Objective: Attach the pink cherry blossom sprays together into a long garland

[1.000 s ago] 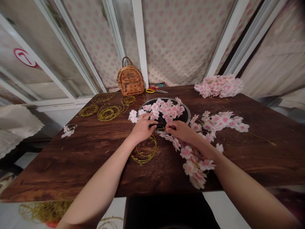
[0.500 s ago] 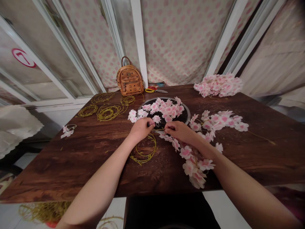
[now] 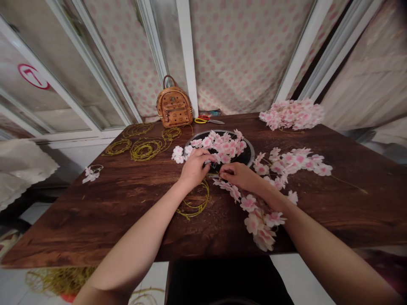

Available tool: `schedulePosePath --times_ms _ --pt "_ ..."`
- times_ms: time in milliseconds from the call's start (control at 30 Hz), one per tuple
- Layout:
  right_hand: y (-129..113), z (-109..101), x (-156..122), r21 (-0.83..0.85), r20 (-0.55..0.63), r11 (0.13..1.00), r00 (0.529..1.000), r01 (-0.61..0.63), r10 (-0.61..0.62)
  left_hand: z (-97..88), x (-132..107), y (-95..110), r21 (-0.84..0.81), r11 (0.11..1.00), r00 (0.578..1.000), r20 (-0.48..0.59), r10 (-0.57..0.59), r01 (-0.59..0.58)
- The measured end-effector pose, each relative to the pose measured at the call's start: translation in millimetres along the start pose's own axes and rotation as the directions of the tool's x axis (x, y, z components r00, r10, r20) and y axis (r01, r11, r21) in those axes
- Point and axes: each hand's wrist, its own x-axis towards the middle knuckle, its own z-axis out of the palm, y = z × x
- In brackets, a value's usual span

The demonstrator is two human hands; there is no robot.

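My left hand (image 3: 194, 168) reaches over the near rim of a round dark tray (image 3: 249, 149) and pinches a pink-white artificial blossom (image 3: 212, 157) in the heap lying there. My right hand (image 3: 239, 174) rests just to its right, fingers closed in a pinch on a thin yellow-green wire stem at the tray's edge. Under my left wrist lies a coil of yellow-green wire (image 3: 194, 204). A blossom garland (image 3: 259, 216) runs beneath my right forearm toward the table's near edge.
A brown mini backpack (image 3: 174, 106) stands at the back, scissors (image 3: 206, 120) beside it. Several wire coils (image 3: 144, 148) lie back left. Blossom piles sit back right (image 3: 292, 113) and right (image 3: 294, 163). A small blossom sprig (image 3: 90, 173) lies at the left edge of the wooden table (image 3: 111, 212).
My left hand has moved right and forward over the tray rim, onto a blossom. The right hand has hardly moved.
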Motion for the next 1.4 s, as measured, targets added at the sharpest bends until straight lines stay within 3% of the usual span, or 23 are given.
schedulePosePath --times_ms 167,267,500,733,933,1033,1167,1267,1400 --pt "1 0 0 -0.017 0.011 1.0 1.0 0.01 -0.009 1.6 -1 -3 0.045 0.998 0.987 0.156 0.037 -0.044" --pt "0 0 0 -0.029 0.007 0.999 1.0 0.013 -0.013 4.8 -1 -9 0.058 0.998 0.981 0.195 0.021 -0.033" --pt "-1 1 1 -0.029 -0.004 0.999 1.0 -0.016 0.016 7.2 -1 -16 0.054 0.995 0.986 0.142 -0.091 0.084" --pt "-5 0 0 -0.006 -0.069 1.0 0.997 -0.024 0.024 3.5 -1 -15 0.051 0.992 0.984 0.127 -0.125 0.119" --pt "-7 -1 -1 0.027 -0.138 1.0 0.99 -0.011 0.014 -3.6 -2 -1 -0.142 0.978 0.986 -0.032 -0.162 0.156" --pt "-8 -2 -1 0.061 -0.158 0.998 0.987 0.001 0.009 -3.2 -3 7 -0.347 0.902 0.961 -0.006 -0.277 0.258" --pt "-10 -3 -2 0.062 -0.191 0.998 0.981 0.0 0.012 -2.9 -2 16 -0.612 0.717 0.93 0.086 -0.359 0.333" --pt "-12 -3 -2 0.058 -0.207 0.998 0.978 0.014 -0.002 -5.2 0 23 -0.697 0.629 0.925 0.137 -0.355 0.345" --pt "-13 -2 -2 0.059 -0.218 0.998 0.976 -0.001 0.014 -7.8 -1 27 -0.727 0.598 0.929 0.156 -0.335 0.337"
